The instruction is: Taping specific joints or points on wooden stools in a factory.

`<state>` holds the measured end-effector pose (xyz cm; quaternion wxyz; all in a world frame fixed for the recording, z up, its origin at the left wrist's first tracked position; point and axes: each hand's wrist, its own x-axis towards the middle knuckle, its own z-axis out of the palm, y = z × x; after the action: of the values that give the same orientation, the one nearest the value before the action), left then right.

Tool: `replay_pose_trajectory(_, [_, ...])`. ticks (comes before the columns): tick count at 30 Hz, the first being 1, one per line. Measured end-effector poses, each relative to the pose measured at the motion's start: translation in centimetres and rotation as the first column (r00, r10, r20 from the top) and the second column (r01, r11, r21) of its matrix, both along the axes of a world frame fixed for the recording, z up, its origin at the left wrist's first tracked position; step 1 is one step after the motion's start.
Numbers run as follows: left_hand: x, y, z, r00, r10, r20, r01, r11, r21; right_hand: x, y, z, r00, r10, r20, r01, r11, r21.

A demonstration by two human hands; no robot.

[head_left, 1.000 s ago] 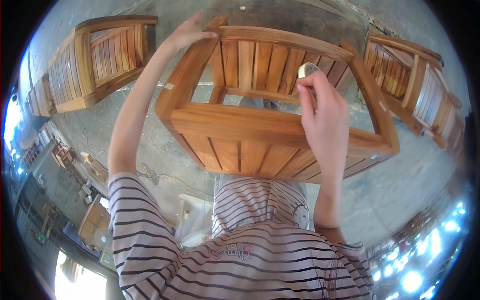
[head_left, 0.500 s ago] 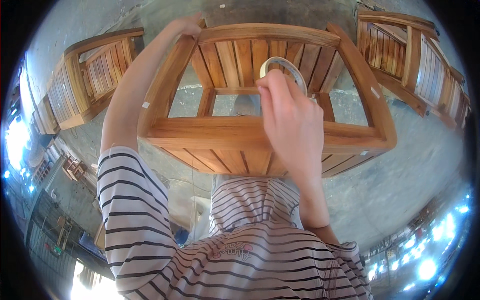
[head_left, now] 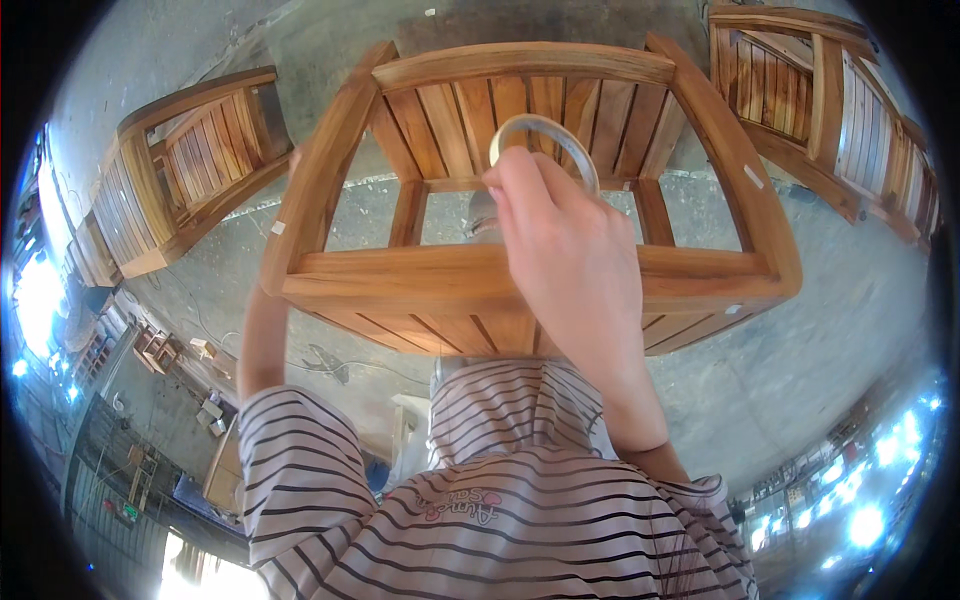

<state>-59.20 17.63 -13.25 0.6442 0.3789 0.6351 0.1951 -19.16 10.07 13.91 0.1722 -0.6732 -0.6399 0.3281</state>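
Observation:
My right hand (head_left: 575,235) is closed on a pale ring-shaped roll of tape (head_left: 577,148), held above the middle of a wooden armchair. This slatted armchair (head_left: 410,265) stands right in front of me, with a rail nearest my body and slats on the far side. My left forearm (head_left: 265,345) runs under the chair's left armrest. Of my left hand (head_left: 295,160), only a sliver shows past the outer edge of that armrest; its fingers are hidden. Small white pieces of tape stick to the left armrest (head_left: 278,228), the right armrest (head_left: 753,177) and the near right corner.
Another slatted wooden chair (head_left: 140,195) stands at the left, and more slatted wooden furniture (head_left: 825,110) at the right. A thin cord (head_left: 385,372) lies on the concrete floor (head_left: 790,370). Wooden pieces and clutter (head_left: 155,345) are at the lower left.
My left hand has left the far left corner of the chair and come down along the outer side of the armrest. My right hand with the roll has shifted slightly left.

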Motion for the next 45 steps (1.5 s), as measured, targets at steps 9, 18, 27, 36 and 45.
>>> replay_pose_trajectory(9, [10.7,-3.8,-0.4,0.918,-0.091,-0.386,0.253,0.883,0.395,-0.1,0.6,0.2,1.000,0.027,-0.012,-0.028,0.994,-0.109])
replay_pose_trajectory(18, [10.2,-3.9,-2.5,0.798,-0.005,-0.603,0.385,0.773,0.504,-0.4,2.7,0.3,1.000,-0.009,0.025,0.011,0.995,-0.101])
replay_pose_trajectory(27, [9.7,-2.8,-2.5,0.843,0.075,-0.533,0.231,0.844,0.484,-0.9,5.1,0.0,0.998,-0.062,-0.017,0.060,0.996,-0.061])
replay_pose_trajectory(36, [10.1,-1.9,-2.2,0.957,0.223,-0.188,-0.157,0.937,0.313,-0.6,6.6,-0.3,0.995,-0.083,-0.045,0.082,0.996,-0.038])
replay_pose_trajectory(45, [26.9,9.3,-8.2,0.995,-0.094,0.022,0.071,0.867,0.493,0.5,7.6,-0.1,0.999,-0.039,0.033,0.043,0.992,-0.118])
